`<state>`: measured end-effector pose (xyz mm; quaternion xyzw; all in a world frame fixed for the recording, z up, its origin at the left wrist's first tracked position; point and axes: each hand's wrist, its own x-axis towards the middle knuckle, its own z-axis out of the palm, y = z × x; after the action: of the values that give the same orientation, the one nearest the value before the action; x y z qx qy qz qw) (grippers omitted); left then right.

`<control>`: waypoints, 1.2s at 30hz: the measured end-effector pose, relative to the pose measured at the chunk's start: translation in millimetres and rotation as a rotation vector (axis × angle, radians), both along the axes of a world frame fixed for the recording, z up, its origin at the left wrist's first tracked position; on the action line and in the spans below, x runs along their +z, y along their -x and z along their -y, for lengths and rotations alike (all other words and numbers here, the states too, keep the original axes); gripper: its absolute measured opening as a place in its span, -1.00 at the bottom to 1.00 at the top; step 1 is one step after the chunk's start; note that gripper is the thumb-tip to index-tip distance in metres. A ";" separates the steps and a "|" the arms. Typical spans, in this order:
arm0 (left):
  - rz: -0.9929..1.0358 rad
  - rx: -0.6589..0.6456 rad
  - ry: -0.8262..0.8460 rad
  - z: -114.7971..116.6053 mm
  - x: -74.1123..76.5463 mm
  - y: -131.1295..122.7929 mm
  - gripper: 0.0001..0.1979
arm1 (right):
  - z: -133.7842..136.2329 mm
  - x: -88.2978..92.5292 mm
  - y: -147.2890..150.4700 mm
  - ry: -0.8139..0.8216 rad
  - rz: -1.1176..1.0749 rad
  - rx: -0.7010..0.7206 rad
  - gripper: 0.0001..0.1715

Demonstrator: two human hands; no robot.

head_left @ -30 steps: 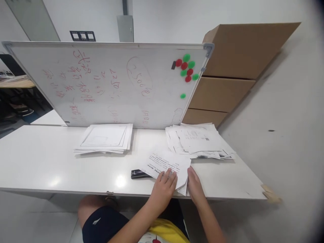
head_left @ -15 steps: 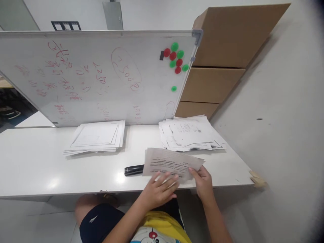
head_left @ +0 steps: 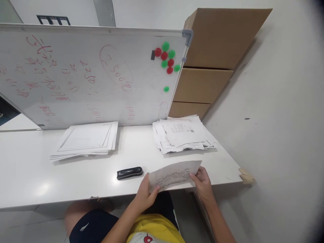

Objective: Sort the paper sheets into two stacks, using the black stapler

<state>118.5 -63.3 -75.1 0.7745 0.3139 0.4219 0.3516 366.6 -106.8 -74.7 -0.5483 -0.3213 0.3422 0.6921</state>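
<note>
A printed sheet of paper (head_left: 174, 173), perhaps more than one, is held up over the table's front edge, bowed slightly between my two hands. My left hand (head_left: 146, 195) grips its left end, thumb on the printed face and fingers behind. At the right end my right hand (head_left: 202, 182) pinches it between thumb and fingers. Left of the paper, a black stapler (head_left: 129, 172) lies on the white table, touched by neither hand.
A stack of papers (head_left: 86, 138) lies at the back left of the table (head_left: 134, 148), another paper stack (head_left: 183, 133) at the back right. Behind them stands a whiteboard (head_left: 141, 101) with red writing and round magnets. Cardboard boxes (head_left: 222, 37) are piled beside the right wall (head_left: 283, 118).
My left hand has gone from lying spread against the paper's lower edge to gripping its left end. The paper has moved lower and toward me, uncovering the whole stapler. The view has shifted slightly right.
</note>
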 end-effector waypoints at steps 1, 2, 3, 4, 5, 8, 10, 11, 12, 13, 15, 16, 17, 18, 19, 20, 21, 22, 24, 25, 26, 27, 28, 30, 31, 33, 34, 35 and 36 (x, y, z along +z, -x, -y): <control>-0.005 0.008 0.021 2.2 -2.5 -1.7 -0.69 | 3.5 -0.6 1.1 0.019 0.004 -0.007 -0.61; -0.003 0.022 0.030 4.2 -4.1 -3.2 -0.76 | 7.9 0.3 2.1 0.044 0.019 -0.003 -0.61; 0.001 0.035 0.024 5.5 -4.3 -3.9 -0.80 | 13.0 2.7 2.8 0.074 0.041 0.008 -0.62; 0.001 0.039 0.003 6.1 -2.7 -3.3 -0.82 | 18.5 6.3 3.0 0.106 0.067 0.022 -0.64; -0.005 0.030 -0.034 5.6 1.0 -1.1 -0.84 | 24.1 10.7 2.6 0.139 0.093 0.033 -0.65; -0.029 0.041 -0.243 -4.0 22.0 16.3 -0.84 | 36.5 23.4 -1.4 0.218 0.130 0.033 -0.63; -0.163 0.110 -0.372 -17.2 38.7 32.9 -0.76 | 36.9 26.8 -3.2 0.257 0.093 0.057 -0.59; -0.288 0.158 -0.412 -25.0 45.4 40.9 -0.70 | 34.4 26.3 -3.1 0.272 0.057 0.086 -0.56; -0.439 0.203 -0.432 -33.1 50.1 48.0 -0.65 | 30.5 24.6 -2.0 0.283 0.018 0.123 -0.52; -0.593 0.235 -0.437 -40.7 52.3 53.8 -0.62 | 25.8 22.0 -0.3 0.289 -0.020 0.159 -0.47; -0.823 0.269 -0.437 -53.0 49.8 61.5 -0.65 | 16.2 15.8 4.1 0.294 -0.076 0.216 -0.37; -0.885 0.273 -0.439 -57.1 46.0 63.6 -0.71 | 12.1 13.0 6.1 0.295 -0.088 0.231 -0.33; -0.924 0.264 -0.442 -59.8 41.5 64.8 -0.77 | 8.9 10.8 7.6 0.298 -0.091 0.238 -0.29; -0.945 0.252 -0.449 -61.2 37.0 65.4 -0.82 | 6.5 9.3 8.6 0.302 -0.090 0.239 -0.27; -0.949 0.249 -0.464 -61.7 32.9 65.7 -0.84 | 4.8 8.5 9.0 0.309 -0.090 0.243 -0.24; -0.942 0.254 -0.484 -61.4 29.6 65.9 -0.86 | 3.6 8.1 8.9 0.318 -0.090 0.250 -0.21; -0.931 0.261 -0.507 -60.7 27.3 66.1 -0.86 | 2.8 8.0 8.6 0.326 -0.090 0.256 -0.19; -0.918 0.268 -0.529 -59.9 25.9 66.4 -0.87 | 2.3 8.1 8.2 0.334 -0.090 0.266 -0.17; -0.900 0.281 -0.566 -58.8 25.1 67.3 -0.86 | 1.7 7.8 7.7 0.343 -0.089 0.286 -0.14; -0.895 0.284 -0.579 -58.9 25.2 67.9 -0.86 | 1.6 7.4 7.8 0.340 -0.086 0.292 -0.15; -0.889 0.285 -0.588 -59.4 25.5 68.4 -0.85 | 1.5 7.0 8.3 0.333 -0.084 0.296 -0.16; -0.882 0.288 -0.593 -60.3 25.7 69.0 -0.85 | 1.4 6.4 9.0 0.326 -0.083 0.302 -0.17; -0.871 0.292 -0.592 -61.4 25.9 69.4 -0.85 | 1.2 6.0 10.0 0.322 -0.081 0.306 -0.18; -0.843 0.302 -0.586 -63.7 26.0 69.8 -0.84 | 0.6 5.3 12.6 0.323 -0.065 0.302 -0.22; -0.826 0.306 -0.583 -64.5 25.8 69.8 -0.83 | 0.2 5.3 14.0 0.327 -0.052 0.292 -0.24; -0.790 0.313 -0.591 -65.4 25.3 69.6 -0.78 | -0.9 5.4 16.7 0.328 -0.021 0.257 -0.29; -0.775 0.316 -0.601 -65.4 25.0 69.3 -0.77 | -1.2 5.3 17.9 0.325 -0.006 0.238 -0.31; -0.766 0.320 -0.612 -65.1 24.6 69.0 -0.76 | -1.4 5.1 18.9 0.321 0.008 0.222 -0.33; -0.766 0.325 -0.624 -64.7 24.1 68.6 -0.75 | -1.3 4.7 19.8 0.316 0.021 0.211 -0.34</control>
<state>49.9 1.4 -51.0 0.8826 0.3957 0.2307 -0.1061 346.9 -105.5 -69.9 -0.6170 -0.3266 0.4533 0.5543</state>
